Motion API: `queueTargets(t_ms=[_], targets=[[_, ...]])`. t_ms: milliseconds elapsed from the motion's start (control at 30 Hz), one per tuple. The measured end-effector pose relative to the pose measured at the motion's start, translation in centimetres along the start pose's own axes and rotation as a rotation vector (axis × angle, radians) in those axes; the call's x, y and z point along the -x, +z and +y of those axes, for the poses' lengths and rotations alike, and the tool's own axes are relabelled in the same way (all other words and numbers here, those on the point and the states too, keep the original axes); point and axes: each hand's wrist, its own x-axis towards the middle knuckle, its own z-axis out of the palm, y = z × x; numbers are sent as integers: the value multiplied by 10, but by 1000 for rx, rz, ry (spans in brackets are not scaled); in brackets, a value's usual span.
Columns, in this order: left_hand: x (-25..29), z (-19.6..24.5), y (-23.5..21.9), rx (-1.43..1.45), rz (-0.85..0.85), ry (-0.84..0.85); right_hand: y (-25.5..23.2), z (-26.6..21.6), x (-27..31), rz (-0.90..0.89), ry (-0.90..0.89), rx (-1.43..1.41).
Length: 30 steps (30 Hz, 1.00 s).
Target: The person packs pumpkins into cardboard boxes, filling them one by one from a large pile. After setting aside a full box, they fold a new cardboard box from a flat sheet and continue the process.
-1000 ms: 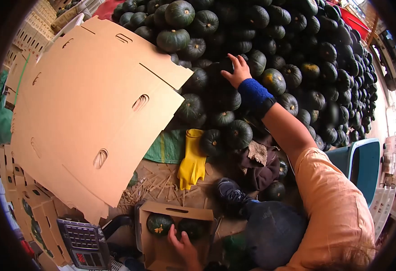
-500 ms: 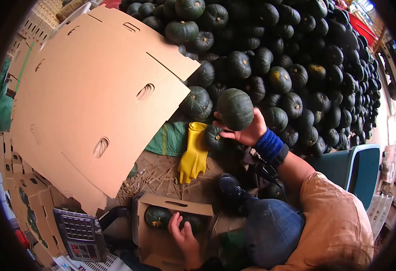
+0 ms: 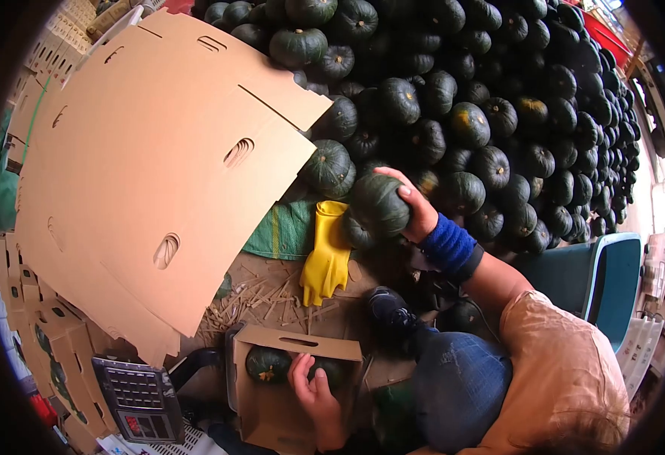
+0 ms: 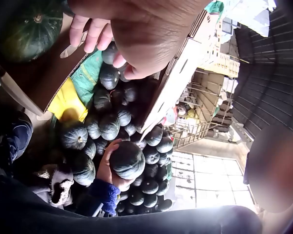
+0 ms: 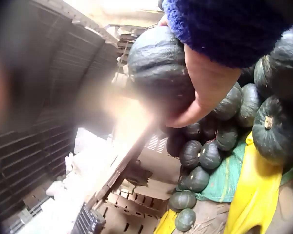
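My right hand (image 3: pixel 417 216) grips a dark green pumpkin (image 3: pixel 380 205) from its right side, thumb and fingers spread round it. It is raised over the near edge of the pumpkin pile (image 3: pixel 491 163), and the right wrist view shows the palm against the ribbed pumpkin (image 5: pixel 158 63). My left hand (image 3: pixel 317 394) hovers over an open cardboard box (image 3: pixel 340 348), fingers loosely bent and holding nothing. Inside the box, a pumpkin (image 3: pixel 266 365) with a pale orange mark lies beside another, which the left fingers partly cover.
Flat cardboard sheets (image 3: pixel 143 152) are stacked on the left. A yellow rubber glove (image 3: pixel 325 258) lies by a green sack (image 3: pixel 283 231) between pile and box. A scale's keypad panel (image 3: pixel 139 398) stands left of the box, a teal bin (image 3: pixel 616 280) at the right.
My right hand has reached into the pile, picked up a pumpkin and brought it nearer, turning from beneath it to its right side. The left hand has stayed over the box.
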Motion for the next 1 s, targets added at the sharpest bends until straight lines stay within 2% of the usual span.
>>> queueTargets(t_ms=[33, 67, 133, 167, 200, 267, 333, 367, 400, 467, 500, 567, 667, 700, 800, 867, 900, 1000], targets=[[0, -3, 0, -6, -8, 3, -3, -14, -8, -12, -48, 235], [0, -4, -2, -5, -11, 0, -11, -19, -21, 49, -182, 672], [-2, -6, -4, -2, -8, -3, -20, -29, -43, 79, -393, 1275], [-2, -8, -7, 3, 3, -25, -20, -27, -53, 115, -383, 1435], [-2, -10, -9, 11, 13, -48, -25, -24, -63, 43, -329, 1742], [-4, -11, -11, 31, 24, -88, -14, -28, -89, -66, 62, 1945], [-6, -6, -12, 59, 27, -120, -2, -28, -124, 89, -291, 1969], [-6, -10, -13, 44, 14, -117, 9, -30, -143, 190, -350, 2026], [-5, -12, -14, 37, 6, -122, 9, -27, -167, 259, -240, 2117], [-5, -9, -13, 22, -6, -131, 15, -30, -205, 235, 187, 2048], [-2, -3, -14, -21, -63, -148, 13, -30, -215, 230, 201, 2019], [-1, 3, -12, -1, -53, -163, 14, -29, -226, 213, 236, 1965], [-2, 2, -12, 16, -60, -163, 20, -32, -203, 218, 230, 1797], [-3, 0, -13, 17, -67, -161, -5, -12, -205, 97, 69, 2005], [-3, -3, -18, 37, -63, -133, -16, -24, -150, 209, -186, 1675], [-6, 0, -19, 53, -83, -165, -20, -41, -121, 237, -261, 1416], [-5, 4, -19, 55, -95, -190, -16, -52, -108, 164, -35, 885], [-15, 15, -4, 160, -80, -183, -1, -53, -72, 79, -17, 221]])
